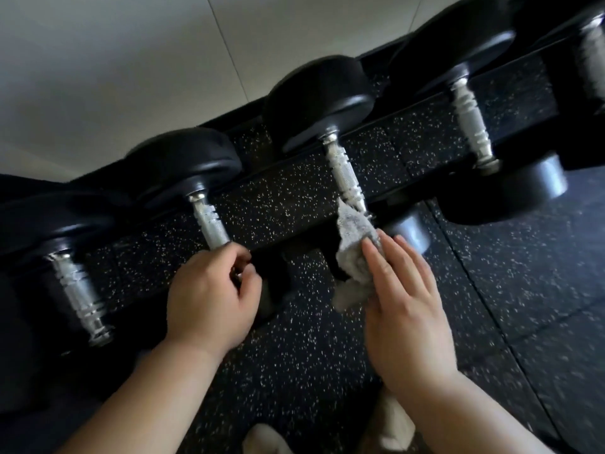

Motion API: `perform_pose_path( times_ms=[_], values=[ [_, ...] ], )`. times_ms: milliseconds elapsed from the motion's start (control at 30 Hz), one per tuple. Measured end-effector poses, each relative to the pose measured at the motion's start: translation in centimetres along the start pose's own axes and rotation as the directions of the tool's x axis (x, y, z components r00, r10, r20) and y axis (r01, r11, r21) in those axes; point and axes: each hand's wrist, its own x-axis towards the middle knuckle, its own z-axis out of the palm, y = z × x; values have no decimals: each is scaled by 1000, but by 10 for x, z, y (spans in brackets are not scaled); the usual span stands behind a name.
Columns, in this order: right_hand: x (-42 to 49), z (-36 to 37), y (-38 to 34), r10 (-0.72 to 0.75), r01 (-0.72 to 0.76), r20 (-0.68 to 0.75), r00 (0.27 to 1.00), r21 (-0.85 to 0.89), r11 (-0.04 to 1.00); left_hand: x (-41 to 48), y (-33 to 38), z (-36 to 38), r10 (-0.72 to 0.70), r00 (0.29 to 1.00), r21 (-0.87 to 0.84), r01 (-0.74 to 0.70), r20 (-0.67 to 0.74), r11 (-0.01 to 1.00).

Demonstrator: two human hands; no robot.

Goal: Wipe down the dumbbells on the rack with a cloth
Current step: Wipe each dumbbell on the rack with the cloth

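Now, the left hand (pixel 209 296) is at the front edge of the black steel dumbbell rack (pixel 248 113), fingers curled tight round the near end of the knurled silver handle of the second black rubber-headed dumbbell (pixel 211 221) from the rack's left end. Beside it, the right hand (pixel 406 306) lies flat, fingers straight and together, pressing a crumpled grey cloth (pixel 357 250) against the near end of the third dumbbell (pixel 345 172), where the handle meets the front head. One tail of the cloth hangs loose below the palm. Three more dumbbells lie across the rails: one at the left end (pixel 77 290), one to the right (pixel 471 122), and a blurred one at the far right end (pixel 592 60). Underneath is black rubber flooring flecked with white (pixel 327 339), and a pale wall (pixel 131 60) stands behind the rack.
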Motion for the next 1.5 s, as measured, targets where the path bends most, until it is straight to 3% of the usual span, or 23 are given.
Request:
perform_pose_path(
  times_ms=[100,167,267,433,667,1033,1500],
  values=[
    [-16,-8,-3,122,-121,48,991,-25,992,-4,15,-11,-75,981,277,23,179,961],
    [-23,-28,-10,258,-256,155,954,-30,966,-10,35,-31,-96,958,344,-2,270,939],
    [-29,-82,-19,347,-342,246,905,-66,937,-23,74,-80,-56,944,260,-32,324,965],
    [-17,-203,-41,391,-359,351,851,-155,920,-43,131,-178,-56,895,247,-61,442,967],
    [-53,-338,-88,602,-648,365,710,3,762,-70,180,-293,-75,830,229,-64,552,971],
    [-58,-462,-140,534,-572,285,796,64,818,-78,233,-399,12,869,141,-94,495,986],
    [-2,-454,-172,366,-407,247,897,143,902,-60,221,-430,27,926,102,-71,377,992]
  ],
)
